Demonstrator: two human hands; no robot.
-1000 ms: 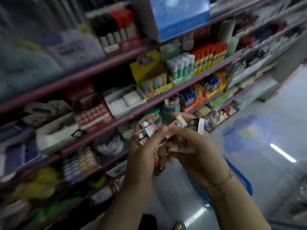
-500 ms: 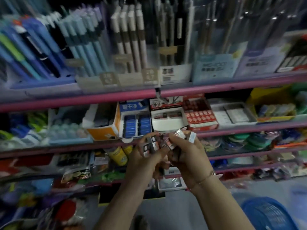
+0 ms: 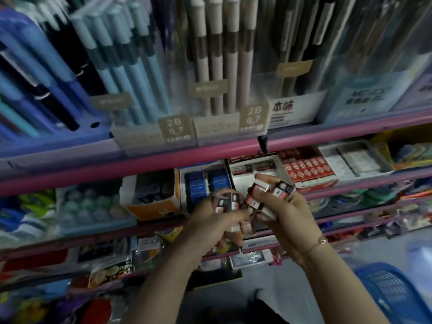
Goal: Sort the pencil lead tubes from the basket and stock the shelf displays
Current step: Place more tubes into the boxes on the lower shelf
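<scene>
- My left hand (image 3: pixel 211 226) holds a bunch of small pencil lead tubes (image 3: pixel 228 202), fingers curled round them, in front of the middle shelf.
- My right hand (image 3: pixel 284 215) grips another bunch of lead tubes (image 3: pixel 277 190), thumb on top and fingers wrapped beneath; a thin bracelet (image 3: pixel 320 242) sits at that wrist.
- The two hands are just beside each other, and the tubes in them nearly touch; motion blur keeps me from counting the tubes.
- Right behind my right hand stands a white display box (image 3: pixel 243 181) on the shelf, with a few black and red tubes lying in a row at its back.
- To the left of that box is a box of blue tubes (image 3: pixel 205 183), and further left an orange and white carton (image 3: pixel 152 195).
- To the right of the white box sits a tray of red and white packs (image 3: pixel 308 170), then a grey tray of white packs (image 3: pixel 353 160).
- The pink shelf rail (image 3: pixel 163 157) runs above these boxes; on the shelf over it stand pens in clear holders, light blue ones (image 3: pixel 131 73) and beige and brown ones (image 3: pixel 224 54), with tags reading 2B 0.7 (image 3: pixel 174 127).
- The blue basket (image 3: pixel 392 291) stands on the floor at my lower right, well apart from both hands.
</scene>
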